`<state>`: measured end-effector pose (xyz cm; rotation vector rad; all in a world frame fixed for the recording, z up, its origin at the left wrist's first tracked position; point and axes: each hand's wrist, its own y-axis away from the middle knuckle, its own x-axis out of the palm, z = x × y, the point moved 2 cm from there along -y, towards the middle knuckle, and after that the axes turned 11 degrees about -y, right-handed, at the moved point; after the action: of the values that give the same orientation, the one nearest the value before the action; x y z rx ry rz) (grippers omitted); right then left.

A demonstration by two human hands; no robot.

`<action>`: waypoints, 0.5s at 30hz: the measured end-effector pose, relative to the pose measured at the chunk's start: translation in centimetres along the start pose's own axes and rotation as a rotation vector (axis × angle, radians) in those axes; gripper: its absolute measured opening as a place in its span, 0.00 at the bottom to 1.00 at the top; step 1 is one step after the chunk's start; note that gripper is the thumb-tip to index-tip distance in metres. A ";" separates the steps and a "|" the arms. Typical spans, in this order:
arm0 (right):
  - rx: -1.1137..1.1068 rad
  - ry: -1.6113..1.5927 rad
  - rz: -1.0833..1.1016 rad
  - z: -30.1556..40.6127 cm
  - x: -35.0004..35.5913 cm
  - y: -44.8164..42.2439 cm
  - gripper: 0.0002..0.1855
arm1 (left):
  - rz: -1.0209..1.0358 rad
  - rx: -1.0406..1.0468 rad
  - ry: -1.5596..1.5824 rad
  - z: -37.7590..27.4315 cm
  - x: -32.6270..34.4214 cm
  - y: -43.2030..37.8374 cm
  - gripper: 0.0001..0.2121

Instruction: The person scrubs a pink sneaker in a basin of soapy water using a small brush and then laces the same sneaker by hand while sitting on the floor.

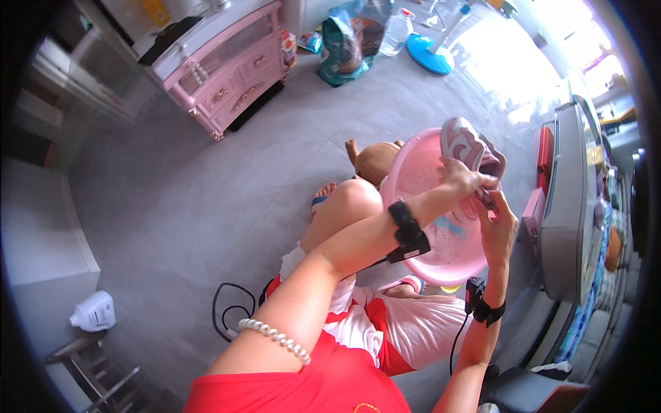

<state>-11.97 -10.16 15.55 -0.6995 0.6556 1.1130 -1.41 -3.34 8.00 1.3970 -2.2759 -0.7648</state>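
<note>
A pink-and-white sneaker [461, 142] is held up over the right side of a pink plastic basin [393, 173]. My left hand [459, 178] grips it across the side. At its lower end, my right hand [498, 222] has thumb and fingers pinched on the shoe; the exact part is hidden between the hands. Soapy-looking liquid [439, 255] with bubbles lies in the basin, along with a light-blue patch [448, 226] that I cannot identify. Both wrists wear black straps with small boxes and cables.
Behind the basin is a brown, rounded animal-shaped stool [374, 161]. A pink drawer cabinet [235, 85], teal bag [338, 62], clear jug [397, 33] and blue fan base [431, 54] stand farther off. A grey sofa-like piece [563, 206] is at right; a white bottle [95, 312] lies left.
</note>
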 end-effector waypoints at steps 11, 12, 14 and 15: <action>0.099 -0.280 0.127 -4.0 -1.2 0.2 0.25 | 0.017 0.741 0.317 -5.8 -10.6 2.6 0.15; 0.115 -0.275 0.156 -4.0 -0.8 0.2 0.24 | 0.025 0.797 0.267 -5.8 -12.4 2.2 0.14; 0.156 -0.312 0.132 -4.6 0.0 0.7 0.20 | 0.111 0.788 0.399 -2.7 -17.5 2.6 0.09; 0.158 -0.280 0.130 -4.9 -0.1 0.7 0.19 | 0.152 0.789 0.468 -1.5 -20.3 3.2 0.07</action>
<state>-13.24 -13.80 12.53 -0.3609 0.5471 1.2366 6.20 15.63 10.69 1.4534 -2.3191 0.5366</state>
